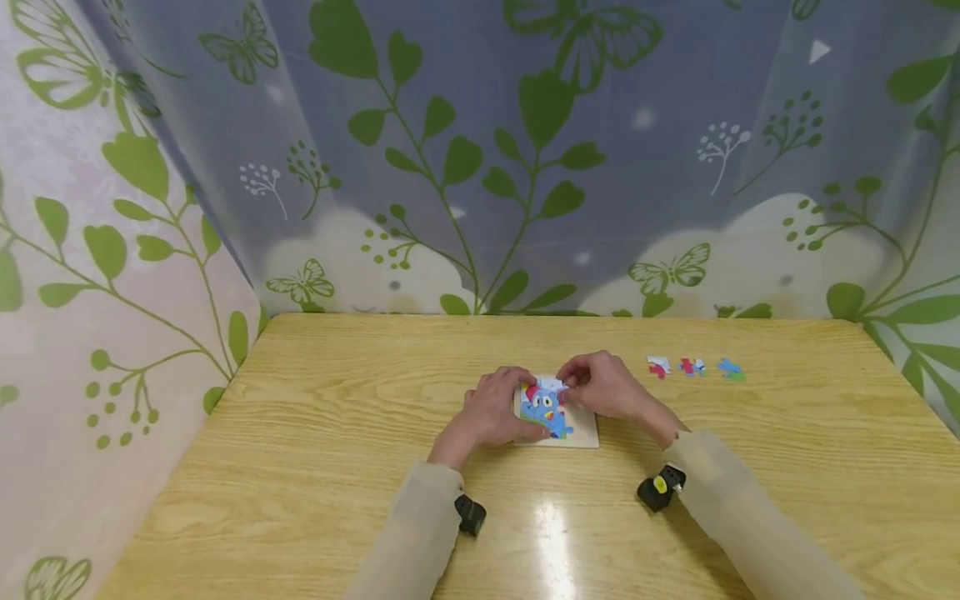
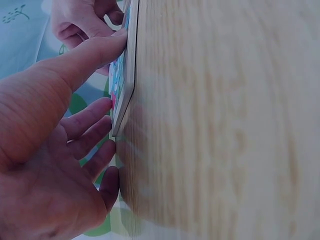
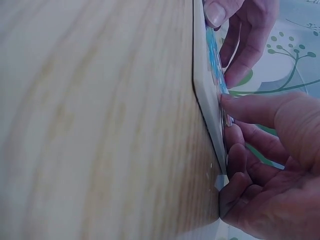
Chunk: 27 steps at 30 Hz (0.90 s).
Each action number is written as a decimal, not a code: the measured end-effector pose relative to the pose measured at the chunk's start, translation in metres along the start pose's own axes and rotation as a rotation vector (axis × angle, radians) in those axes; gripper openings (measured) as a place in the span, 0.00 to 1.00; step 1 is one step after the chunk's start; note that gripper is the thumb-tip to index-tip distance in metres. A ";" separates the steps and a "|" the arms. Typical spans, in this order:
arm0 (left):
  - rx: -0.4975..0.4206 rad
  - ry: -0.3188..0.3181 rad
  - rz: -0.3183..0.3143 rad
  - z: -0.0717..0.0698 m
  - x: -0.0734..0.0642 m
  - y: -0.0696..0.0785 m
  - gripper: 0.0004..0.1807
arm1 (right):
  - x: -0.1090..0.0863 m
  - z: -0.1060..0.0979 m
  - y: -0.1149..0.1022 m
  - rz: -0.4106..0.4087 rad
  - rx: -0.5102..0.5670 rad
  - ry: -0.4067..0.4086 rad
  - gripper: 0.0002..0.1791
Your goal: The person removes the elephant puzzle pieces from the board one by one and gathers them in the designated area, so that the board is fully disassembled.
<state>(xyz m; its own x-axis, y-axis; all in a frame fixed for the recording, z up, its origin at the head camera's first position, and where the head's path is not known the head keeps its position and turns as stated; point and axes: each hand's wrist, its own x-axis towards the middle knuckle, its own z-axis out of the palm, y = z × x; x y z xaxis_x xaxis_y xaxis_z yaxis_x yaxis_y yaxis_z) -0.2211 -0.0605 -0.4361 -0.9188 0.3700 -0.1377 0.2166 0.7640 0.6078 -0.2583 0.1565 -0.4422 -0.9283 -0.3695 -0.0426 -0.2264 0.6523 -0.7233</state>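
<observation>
A wooden jigsaw board (image 1: 585, 433) lies on the table, with a partly assembled picture of a blue cartoon animal (image 1: 542, 405) in it. Over its left side rests my left hand (image 1: 495, 408), thumb on the near part of the picture and fingertips by the far left. The left wrist view shows that hand's fingers (image 2: 90, 120) fairly straight, the thumb pressing the board. At the picture's upper right, my right hand (image 1: 603, 385) pinches a jigsaw piece (image 3: 229, 121) between thumb and fingers at the board's edge. The piece's picture is mostly hidden by the fingers.
To the right of the board lie loose jigsaw pieces: a white and red one (image 1: 658, 365), a red and blue patch (image 1: 692, 367) and a blue and green one (image 1: 730, 369). The wooden table (image 1: 322, 467) ends at a patterned curtain (image 1: 480, 208) behind.
</observation>
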 end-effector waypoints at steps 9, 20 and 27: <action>0.008 0.002 0.000 0.000 0.000 0.000 0.38 | 0.000 0.000 0.000 -0.010 0.000 -0.003 0.11; 0.007 0.007 -0.003 -0.001 0.001 0.002 0.38 | 0.000 0.000 0.000 -0.035 0.013 0.023 0.10; 0.010 -0.002 -0.004 0.000 0.001 0.000 0.38 | -0.001 -0.001 0.002 -0.042 0.000 0.018 0.10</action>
<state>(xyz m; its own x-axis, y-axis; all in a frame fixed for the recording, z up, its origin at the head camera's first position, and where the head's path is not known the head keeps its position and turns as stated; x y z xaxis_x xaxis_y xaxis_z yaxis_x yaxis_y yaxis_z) -0.2221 -0.0595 -0.4363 -0.9189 0.3681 -0.1416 0.2164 0.7708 0.5992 -0.2578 0.1593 -0.4431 -0.9230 -0.3848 0.0004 -0.2656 0.6361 -0.7244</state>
